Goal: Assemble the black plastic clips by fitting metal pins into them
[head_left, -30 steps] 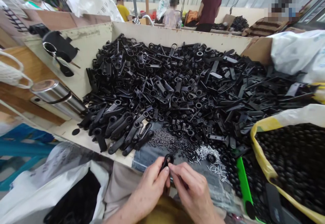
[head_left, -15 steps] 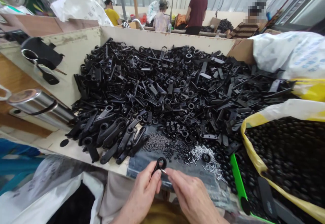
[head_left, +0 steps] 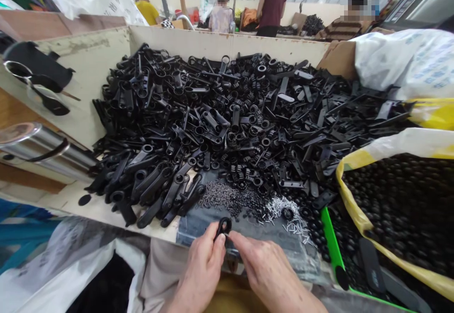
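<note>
My left hand (head_left: 203,261) pinches a black plastic part with a ringed end (head_left: 224,225) above the front edge of the bench. Most of that part is hidden behind the fingers. My right hand (head_left: 260,258) is closed, its forefinger tip against the near side of the ring; a small silvery pin is partly visible there. Just beyond lie a heap of short silver pins (head_left: 283,209), a pile of small grey pieces (head_left: 216,195) and small black pieces (head_left: 250,202), all on a dark mat (head_left: 198,221).
A large mound of black plastic levers and rings (head_left: 213,109) fills the walled bench. Longer black levers (head_left: 152,185) lie at front left, beside a steel flask (head_left: 46,147). A yellow-rimmed sack of black balls (head_left: 404,199) and a green strip (head_left: 331,242) stand right. Several people work behind.
My right fingertips have moved in against the ringed part, and less of the silver pin shows. The view has shifted slightly, so the surroundings sit higher and further left.
</note>
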`<action>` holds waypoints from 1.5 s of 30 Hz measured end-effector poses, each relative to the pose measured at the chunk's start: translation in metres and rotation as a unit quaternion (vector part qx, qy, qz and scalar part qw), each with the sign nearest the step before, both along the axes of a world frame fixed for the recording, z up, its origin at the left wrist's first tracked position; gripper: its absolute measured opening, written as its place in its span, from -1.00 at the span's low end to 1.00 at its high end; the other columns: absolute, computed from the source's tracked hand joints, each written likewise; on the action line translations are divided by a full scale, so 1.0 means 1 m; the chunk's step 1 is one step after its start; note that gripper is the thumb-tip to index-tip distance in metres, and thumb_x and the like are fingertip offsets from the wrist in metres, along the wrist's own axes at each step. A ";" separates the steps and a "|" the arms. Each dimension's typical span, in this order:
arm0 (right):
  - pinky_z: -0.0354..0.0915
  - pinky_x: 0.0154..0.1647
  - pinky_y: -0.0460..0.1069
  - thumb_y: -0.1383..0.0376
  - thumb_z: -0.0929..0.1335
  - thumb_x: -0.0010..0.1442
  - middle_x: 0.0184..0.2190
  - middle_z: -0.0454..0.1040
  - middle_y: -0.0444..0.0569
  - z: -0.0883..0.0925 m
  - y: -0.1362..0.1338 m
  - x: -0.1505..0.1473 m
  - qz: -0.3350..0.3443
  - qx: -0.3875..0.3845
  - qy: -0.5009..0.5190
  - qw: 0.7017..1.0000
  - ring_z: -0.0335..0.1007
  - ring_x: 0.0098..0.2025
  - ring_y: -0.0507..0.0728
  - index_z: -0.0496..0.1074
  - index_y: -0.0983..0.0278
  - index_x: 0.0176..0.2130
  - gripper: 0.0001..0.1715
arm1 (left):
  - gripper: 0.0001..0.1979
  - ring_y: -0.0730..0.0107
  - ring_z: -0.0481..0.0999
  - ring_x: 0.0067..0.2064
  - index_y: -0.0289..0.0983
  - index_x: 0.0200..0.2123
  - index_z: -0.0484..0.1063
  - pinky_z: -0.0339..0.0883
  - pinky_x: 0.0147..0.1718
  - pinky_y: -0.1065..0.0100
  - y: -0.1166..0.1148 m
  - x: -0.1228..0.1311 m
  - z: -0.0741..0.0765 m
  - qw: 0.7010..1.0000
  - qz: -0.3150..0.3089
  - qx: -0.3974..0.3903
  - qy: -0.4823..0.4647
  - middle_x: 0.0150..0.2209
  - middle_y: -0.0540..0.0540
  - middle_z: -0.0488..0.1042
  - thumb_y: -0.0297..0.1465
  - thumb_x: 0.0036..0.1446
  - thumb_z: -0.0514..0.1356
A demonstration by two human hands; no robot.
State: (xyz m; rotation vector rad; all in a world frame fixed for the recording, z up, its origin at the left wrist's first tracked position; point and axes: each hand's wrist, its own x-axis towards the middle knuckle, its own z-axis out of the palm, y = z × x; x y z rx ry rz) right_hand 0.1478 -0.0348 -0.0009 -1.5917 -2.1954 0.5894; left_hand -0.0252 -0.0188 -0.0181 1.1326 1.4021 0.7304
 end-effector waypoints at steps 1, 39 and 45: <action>0.13 -0.56 -0.06 0.52 0.24 0.20 -0.45 0.67 -0.11 -0.002 -0.001 -0.002 0.005 -0.009 -0.022 1.000 0.64 -0.50 0.13 0.51 0.18 -0.03 -0.54 | -0.76 0.14 0.44 -0.38 -0.14 -0.15 0.55 0.21 -0.39 0.30 0.000 0.001 0.000 1.000 -0.007 0.008 0.013 -0.56 0.02 0.39 -0.16 0.20 0.27; 0.30 -0.22 -0.04 0.36 0.37 0.38 -0.18 0.64 -0.01 0.053 0.116 0.104 -0.224 0.027 -0.120 0.967 0.58 -0.16 0.17 0.58 0.20 -0.11 -0.84 | -0.39 0.58 0.20 -0.56 -0.27 -0.03 0.42 0.05 -0.52 0.51 0.039 0.001 0.030 0.967 0.023 -0.150 -0.204 -0.53 0.14 0.41 -0.03 -0.02 0.46; 0.22 -0.40 0.04 0.31 0.44 0.31 -0.45 0.63 0.06 0.038 0.138 0.114 -0.195 -0.009 -0.092 0.976 0.55 -0.39 0.23 0.60 0.25 -0.40 -0.78 | -0.49 0.50 0.32 -0.52 -0.30 -0.13 0.37 0.05 -0.47 0.41 0.033 -0.003 0.032 0.949 -0.020 -0.155 -0.275 -0.50 0.03 0.49 -0.06 0.02 0.37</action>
